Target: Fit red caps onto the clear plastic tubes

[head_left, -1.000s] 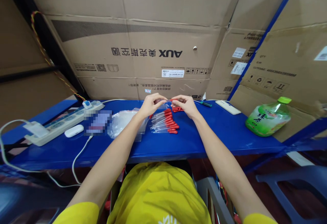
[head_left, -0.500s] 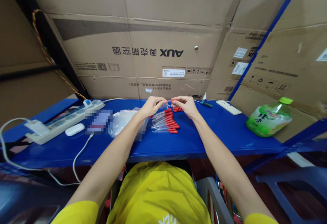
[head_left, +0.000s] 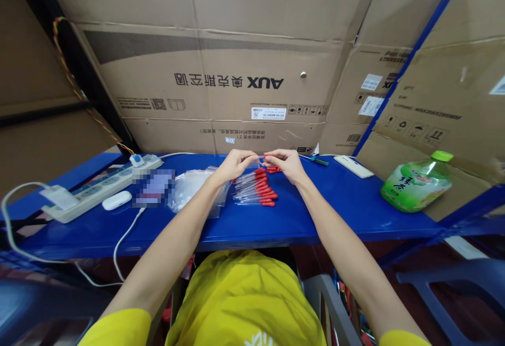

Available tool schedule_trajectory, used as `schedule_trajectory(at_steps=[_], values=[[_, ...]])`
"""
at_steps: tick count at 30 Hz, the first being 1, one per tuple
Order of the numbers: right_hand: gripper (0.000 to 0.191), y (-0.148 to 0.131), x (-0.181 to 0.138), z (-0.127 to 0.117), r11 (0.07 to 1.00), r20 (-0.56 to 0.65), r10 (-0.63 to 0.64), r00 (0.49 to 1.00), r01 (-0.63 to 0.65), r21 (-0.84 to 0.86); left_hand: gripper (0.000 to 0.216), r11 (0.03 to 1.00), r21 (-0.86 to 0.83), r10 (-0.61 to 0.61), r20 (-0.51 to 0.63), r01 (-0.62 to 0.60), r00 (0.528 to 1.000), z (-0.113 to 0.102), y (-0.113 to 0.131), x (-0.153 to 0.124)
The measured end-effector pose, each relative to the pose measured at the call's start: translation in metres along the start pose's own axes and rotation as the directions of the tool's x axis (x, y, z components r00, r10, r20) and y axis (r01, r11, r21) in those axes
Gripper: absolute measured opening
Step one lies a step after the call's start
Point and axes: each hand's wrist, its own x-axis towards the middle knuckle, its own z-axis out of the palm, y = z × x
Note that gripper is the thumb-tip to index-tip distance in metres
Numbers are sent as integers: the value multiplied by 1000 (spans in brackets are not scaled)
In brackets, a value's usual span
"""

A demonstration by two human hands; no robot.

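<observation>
Red-bulbed droppers (head_left: 256,191) laid out in a row between two forearms

The droppers are laid on the blue table (head_left: 292,227), with their clear tubes pointed to the left and their red ends to the right. Beyond the row, both hands are brought close together. By the right hand (head_left: 286,164), a red bulb (head_left: 269,156) is pinched between thumb and fingertips, with the grip nearly closed. The left hand (head_left: 236,164) is curled, its thumb and forefinger almost meeting; whether a clear tube is held there cannot be told, as the detail is too small. More red bulbs (head_left: 273,169) are seen just below the right hand. Clear plastic bags (head_left: 187,191) are partly covered by the left forearm. To the right, a green-handled screwdriver (head_left: 320,162) is placed near the right hand, and a green-capped bottle (head_left: 414,185) is seen well apart, tilted.
</observation>
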Motion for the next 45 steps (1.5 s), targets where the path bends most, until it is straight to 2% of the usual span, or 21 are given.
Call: schedule_trajectory(at_steps=[9, 13, 19, 25, 39, 45], values=[[41, -1, 0, 1, 999, 55, -13, 998, 15, -30, 46, 994, -99, -41, 33, 44, 999, 1, -1, 1], [42, -2, 1, -1, 997, 42, -43, 998, 45, -61, 45, 998, -32, -59, -29, 58, 998, 3, -1, 2], [43, -3, 2, -8, 994, 60, -39, 997, 44, -98, 35, 994, 109, 17, -102, -6, 995, 2, -2, 2], [41, -2, 1, -9, 996, 34, -48, 998, 51, -79, 46, 996, 70, -51, -18, 52, 999, 2, -4, 1], [42, -2, -3, -6, 996, 86, 27, 996, -20, -88, 47, 999, -25, -28, 52, 29, 998, -1, 4, 1], [40, -9, -5, -1, 998, 90, 7, 996, -1, -69, 48, 997, -69, -43, 57, 47, 997, 0, 1, 1]])
